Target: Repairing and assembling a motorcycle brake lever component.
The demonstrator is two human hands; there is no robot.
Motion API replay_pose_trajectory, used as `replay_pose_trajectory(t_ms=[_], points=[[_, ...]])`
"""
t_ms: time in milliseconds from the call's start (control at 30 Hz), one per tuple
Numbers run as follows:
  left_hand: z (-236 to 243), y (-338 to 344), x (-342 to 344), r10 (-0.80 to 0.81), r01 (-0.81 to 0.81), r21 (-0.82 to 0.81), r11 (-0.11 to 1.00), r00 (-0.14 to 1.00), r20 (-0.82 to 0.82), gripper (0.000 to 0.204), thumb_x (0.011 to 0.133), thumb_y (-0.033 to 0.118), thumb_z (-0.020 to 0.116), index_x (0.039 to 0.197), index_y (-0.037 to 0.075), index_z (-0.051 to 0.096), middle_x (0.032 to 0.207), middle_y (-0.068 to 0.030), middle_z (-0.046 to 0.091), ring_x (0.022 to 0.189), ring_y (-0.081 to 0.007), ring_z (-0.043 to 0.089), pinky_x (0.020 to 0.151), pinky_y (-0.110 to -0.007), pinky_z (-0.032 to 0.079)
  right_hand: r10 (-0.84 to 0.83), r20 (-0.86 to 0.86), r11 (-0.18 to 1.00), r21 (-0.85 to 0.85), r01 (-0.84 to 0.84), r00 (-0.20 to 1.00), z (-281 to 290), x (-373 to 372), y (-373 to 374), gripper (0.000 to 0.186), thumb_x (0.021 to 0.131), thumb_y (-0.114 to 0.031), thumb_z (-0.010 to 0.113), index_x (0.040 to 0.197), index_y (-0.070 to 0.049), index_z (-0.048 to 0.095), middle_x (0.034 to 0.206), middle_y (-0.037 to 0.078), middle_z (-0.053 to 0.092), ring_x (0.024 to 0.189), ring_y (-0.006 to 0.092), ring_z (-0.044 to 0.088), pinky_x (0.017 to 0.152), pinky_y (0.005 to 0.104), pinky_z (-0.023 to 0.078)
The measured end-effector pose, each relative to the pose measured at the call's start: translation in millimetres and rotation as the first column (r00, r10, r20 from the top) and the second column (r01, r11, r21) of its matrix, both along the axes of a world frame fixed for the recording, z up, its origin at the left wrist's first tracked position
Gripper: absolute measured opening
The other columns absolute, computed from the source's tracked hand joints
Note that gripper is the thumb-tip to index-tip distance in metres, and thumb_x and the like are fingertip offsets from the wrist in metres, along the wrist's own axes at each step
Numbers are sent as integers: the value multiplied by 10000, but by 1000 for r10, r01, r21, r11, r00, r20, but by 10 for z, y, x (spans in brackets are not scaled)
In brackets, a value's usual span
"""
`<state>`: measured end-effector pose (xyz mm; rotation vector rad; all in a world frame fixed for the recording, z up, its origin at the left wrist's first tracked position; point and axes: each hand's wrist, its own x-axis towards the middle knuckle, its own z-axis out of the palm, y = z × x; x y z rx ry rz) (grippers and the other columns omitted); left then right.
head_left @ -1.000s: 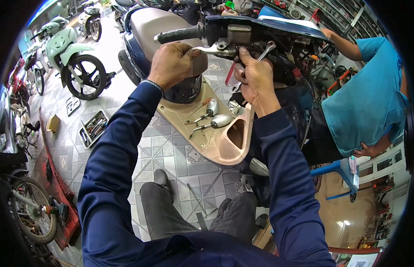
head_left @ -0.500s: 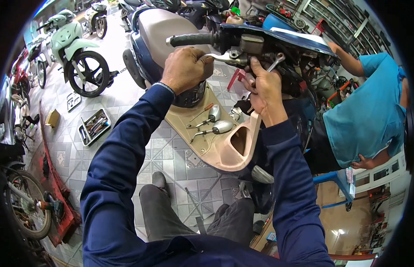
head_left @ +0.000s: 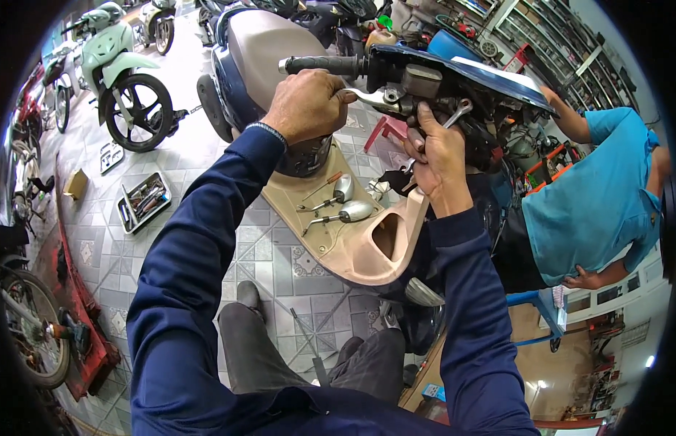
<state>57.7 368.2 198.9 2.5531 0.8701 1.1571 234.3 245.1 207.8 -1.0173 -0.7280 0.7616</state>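
My left hand (head_left: 309,104) is closed around the silver brake lever (head_left: 368,97) below the black handlebar grip (head_left: 319,65). My right hand (head_left: 436,150) holds a silver wrench (head_left: 458,113) under the lever mount, with its thumb raised beside the master cylinder (head_left: 422,80). The dark blue handlebar cover (head_left: 490,76) overhangs both hands. Below them, two silver mirrors (head_left: 356,211) and an orange-handled screwdriver (head_left: 333,178) lie on the scooter's beige floorboard (head_left: 338,251).
A co-worker in turquoise (head_left: 585,203) stands at the right by a blue stool (head_left: 534,309). A tool tray (head_left: 143,202), parked mint motorbike (head_left: 123,69) and red metal piece (head_left: 98,363) are on the left. A red stool (head_left: 385,131) stands behind the scooter.
The handlebar and both my hands have shifted a little to the right in view, with the same grips kept. The co-worker at the right appears slightly lower in the picture.
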Motion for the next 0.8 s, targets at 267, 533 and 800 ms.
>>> replay_pose_trajectory(t_ms=[267,533,800], points=[[-12,30,14,-18,18,-15,1000,1000,24,265,912,280,657,943,33,749,884,-177,700,809,-370,675,740,-460,524,5,-9,1000,0,-5,1000,-4,27,11,207,974,-174,645,861,-9,592,679,26,529,471,88,389,408,236,270],[-83,-38,27,35,-42,58,997,992,120,271,888,301,641,882,51,746,813,-205,691,801,-402,675,753,-493,532,-2,-5,999,-46,2,1000,-24,47,22,249,978,-198,644,856,13,594,682,33,532,473,83,390,405,224,252],[-66,4,24,-28,31,-33,999,995,98,248,870,260,672,842,24,743,787,-228,682,784,-426,674,744,-498,533,-14,38,998,-59,17,999,-26,53,23,260,982,-211,638,872,21,597,664,23,516,477,79,385,410,220,248]])
